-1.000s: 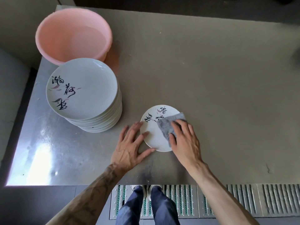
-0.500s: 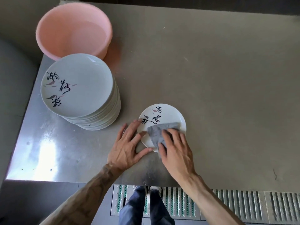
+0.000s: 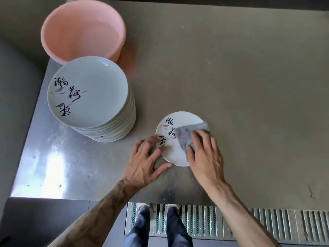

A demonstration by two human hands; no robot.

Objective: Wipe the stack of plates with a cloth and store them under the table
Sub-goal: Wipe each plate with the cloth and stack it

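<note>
Right hand [image 3: 204, 157] lies flat, fingers straight and a bit spread, pressing a grey cloth [image 3: 188, 134] onto the right side of a small plate [image 3: 173, 152]. It isn't clutching anything, just palm-down pressure. Left hand [image 3: 144, 166] is splayed too, fingertips on the plate's left rim and thumb along its near edge, so nothing is gripped there either. The plate sits flat on the metal tabletop [image 3: 231, 86], near the front edge. To its left, apart from it, stands the stack of plates [image 3: 92, 97], with a pink basin [image 3: 81, 31] right behind it. The cloth and hand hide the plate's right rim and some of the brush lettering. I can't count the stack properly, and both forearms are cut off at the bottom.
</note>
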